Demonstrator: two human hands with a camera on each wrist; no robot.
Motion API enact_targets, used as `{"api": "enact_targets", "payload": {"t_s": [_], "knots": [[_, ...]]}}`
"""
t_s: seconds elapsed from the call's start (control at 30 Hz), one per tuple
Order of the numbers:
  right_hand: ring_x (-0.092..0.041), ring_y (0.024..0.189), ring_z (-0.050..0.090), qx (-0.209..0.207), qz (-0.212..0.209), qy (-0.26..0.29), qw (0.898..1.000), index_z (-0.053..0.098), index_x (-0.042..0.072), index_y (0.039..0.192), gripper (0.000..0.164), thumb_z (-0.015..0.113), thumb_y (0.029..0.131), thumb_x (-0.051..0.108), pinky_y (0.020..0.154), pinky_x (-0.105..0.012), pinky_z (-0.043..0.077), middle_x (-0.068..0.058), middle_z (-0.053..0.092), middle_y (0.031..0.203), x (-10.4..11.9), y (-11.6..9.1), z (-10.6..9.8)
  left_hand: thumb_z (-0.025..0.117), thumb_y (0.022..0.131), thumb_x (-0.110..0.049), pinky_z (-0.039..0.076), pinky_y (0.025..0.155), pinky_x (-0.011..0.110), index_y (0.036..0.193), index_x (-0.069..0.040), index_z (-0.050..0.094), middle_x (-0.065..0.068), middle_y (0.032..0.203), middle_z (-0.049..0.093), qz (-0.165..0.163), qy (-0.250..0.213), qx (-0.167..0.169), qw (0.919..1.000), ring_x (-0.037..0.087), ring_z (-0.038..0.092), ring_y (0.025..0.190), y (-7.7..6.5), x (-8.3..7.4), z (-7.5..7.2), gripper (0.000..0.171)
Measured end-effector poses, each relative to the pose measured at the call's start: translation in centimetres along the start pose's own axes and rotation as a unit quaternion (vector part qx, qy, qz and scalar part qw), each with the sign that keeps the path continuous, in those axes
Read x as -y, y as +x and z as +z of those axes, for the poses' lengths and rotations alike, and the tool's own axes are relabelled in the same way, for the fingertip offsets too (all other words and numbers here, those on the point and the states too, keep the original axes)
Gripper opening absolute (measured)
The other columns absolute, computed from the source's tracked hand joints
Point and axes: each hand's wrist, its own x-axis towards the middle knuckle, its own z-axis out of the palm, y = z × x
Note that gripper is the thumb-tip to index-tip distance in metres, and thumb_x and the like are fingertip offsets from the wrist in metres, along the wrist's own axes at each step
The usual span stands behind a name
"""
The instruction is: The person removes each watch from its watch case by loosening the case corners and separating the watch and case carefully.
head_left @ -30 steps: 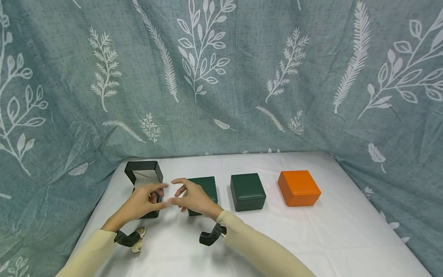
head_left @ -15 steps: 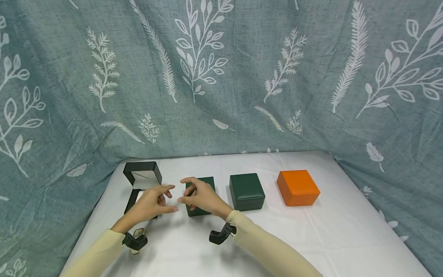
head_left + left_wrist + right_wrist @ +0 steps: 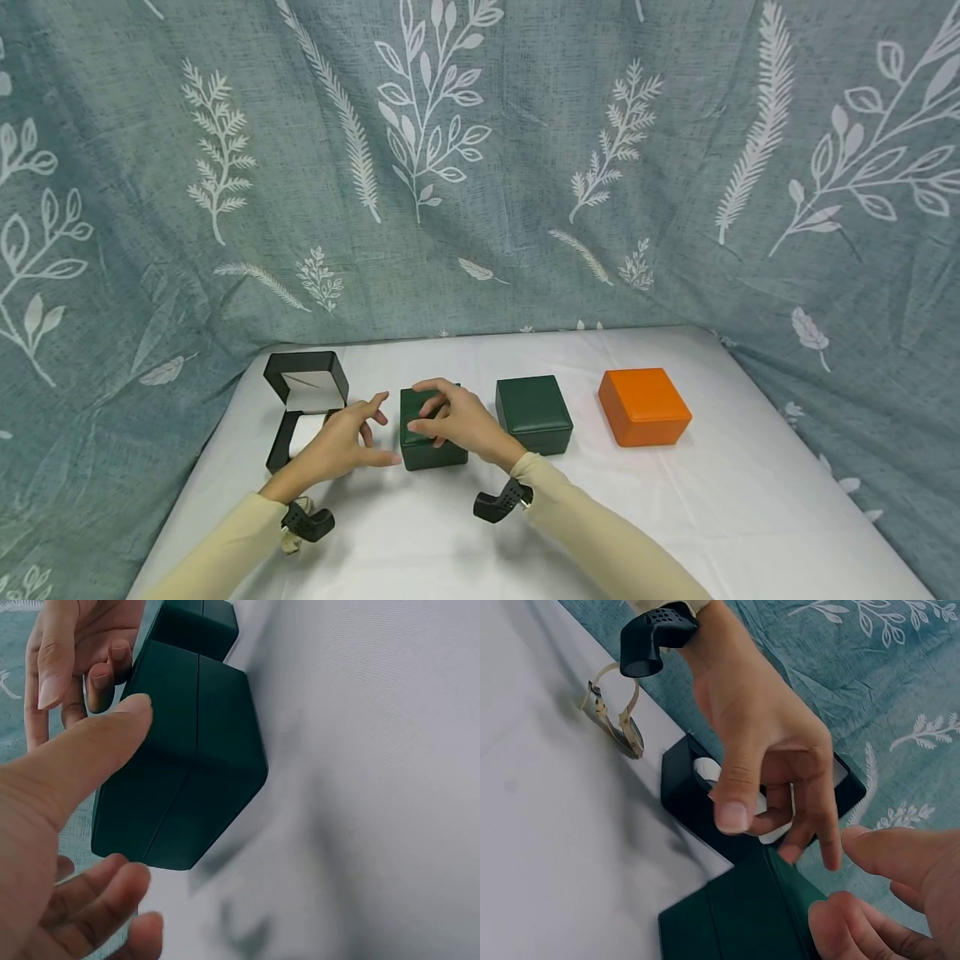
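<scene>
A dark green box (image 3: 423,454) with its lid down stands left of centre on the white cloth. Over its top is my right hand (image 3: 468,421), fingers loosely bent and holding nothing; contact with the lid cannot be told. Just left of that box hovers my left hand (image 3: 337,446), thumb and fingers spread, with nothing in it. Behind the left hand, a black box (image 3: 303,362) stands with its lid up, showing a pale lining and a white cushion (image 3: 303,429). A watch with a tan strap (image 3: 619,724) lies on the cloth, partly hidden by the left wrist in the head view.
A second green box (image 3: 534,414), lid down, stands to the right. Farther right is an orange box (image 3: 647,407), also with its lid down. A teal leaf-patterned curtain (image 3: 480,167) hangs behind the white-covered table (image 3: 600,517).
Both hands have moved to the right, away from the black box and toward the nearer green box. The left fingers have spread wider. The black box's cushion has come into view.
</scene>
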Motion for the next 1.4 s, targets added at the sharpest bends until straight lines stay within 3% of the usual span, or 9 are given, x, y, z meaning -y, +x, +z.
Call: {"api": "enact_targets", "payload": {"t_s": [0.4, 0.73, 0.97, 1.1, 1.2, 1.3, 1.4], "knots": [[-0.029, 0.081, 0.067, -0.020, 0.003, 0.010, 1.000, 0.056, 0.023, 0.143, 0.057, 0.081, 0.092, 0.025, 0.073, -0.048, 0.059, -0.012, 0.062, 0.113, -1.1, -0.9, -2.2, 0.091, 0.076, -0.047, 0.047, 0.065, 0.028, 0.160, 0.003, 0.030, 0.013, 0.126, 0.064, -0.005, 0.005, 0.023, 0.9997, 0.011, 0.057, 0.076, 0.8, 0.5, 0.8, 0.115], [-0.031, 0.080, 0.067, -0.035, 0.022, 0.008, 0.999, 0.056, 0.018, 0.145, 0.061, 0.083, 0.090, 0.023, 0.078, -0.056, 0.057, -0.015, 0.060, 0.112, -1.9, -1.4, -3.4, 0.092, 0.076, -0.044, 0.048, 0.065, 0.030, 0.160, 0.004, 0.026, 0.013, 0.126, 0.063, -0.016, -0.015, 0.038, 0.9990, 0.013, 0.057, 0.075, 1.7, 0.8, 1.1, 0.118], [-0.041, 0.083, 0.069, -0.032, 0.035, -0.009, 0.999, 0.055, 0.018, 0.147, 0.066, 0.085, 0.088, 0.024, 0.081, -0.061, 0.052, -0.015, 0.055, 0.131, -2.4, -1.5, -3.8, 0.094, 0.074, -0.042, 0.048, 0.063, 0.031, 0.162, 0.002, 0.024, 0.008, 0.126, 0.063, -0.037, -0.031, 0.049, 0.9976, 0.013, 0.058, 0.071, 2.1, 1.1, 1.5, 0.120], [-0.036, 0.082, 0.070, -0.029, 0.035, -0.029, 0.999, 0.055, 0.018, 0.147, 0.070, 0.087, 0.086, 0.026, 0.079, -0.052, 0.053, -0.015, 0.050, 0.141, -2.4, -1.4, -4.0, 0.094, 0.074, -0.041, 0.047, 0.063, 0.031, 0.163, -0.002, 0.022, 0.007, 0.128, 0.061, -0.052, -0.047, 0.056, 0.9960, 0.015, 0.058, 0.073, 2.3, 1.4, 1.5, 0.121], [-0.034, 0.084, 0.068, -0.022, 0.045, -0.042, 0.998, 0.055, 0.020, 0.148, 0.074, 0.089, 0.083, 0.029, 0.075, -0.044, 0.052, -0.016, 0.059, 0.126, -2.5, -1.5, -4.2, 0.095, 0.073, -0.041, 0.048, 0.064, 0.033, 0.164, -0.003, 0.020, 0.007, 0.129, 0.060, -0.057, -0.065, 0.065, 0.9941, 0.017, 0.059, 0.074, 2.4, 1.6, 1.6, 0.123], [-0.042, 0.088, 0.065, -0.003, 0.058, -0.047, 0.997, 0.051, 0.023, 0.151, 0.080, 0.090, 0.082, 0.030, 0.074, -0.045, 0.051, -0.015, 0.060, 0.111, -2.3, -1.7, -4.4, 0.095, 0.073, -0.040, 0.048, 0.065, 0.033, 0.164, -0.005, 0.019, 0.006, 0.128, 0.059, -0.058, -0.080, 0.072, 0.9926, 0.018, 0.059, 0.077, 2.5, 1.9, 1.7, 0.124], [-0.041, 0.087, 0.064, 0.016, 0.069, -0.059, 0.996, 0.047, 0.023, 0.155, 0.087, 0.092, 0.080, 0.029, 0.072, -0.042, 0.050, -0.013, 0.056, 0.127, -2.1, -1.7, -4.3, 0.095, 0.073, -0.040, 0.049, 0.064, 0.033, 0.165, -0.005, 0.017, 0.007, 0.128, 0.058, -0.058, -0.092, 0.079, 0.9909, 0.019, 0.059, 0.078, 2.5, 2.2, 1.7, 0.125]]}}
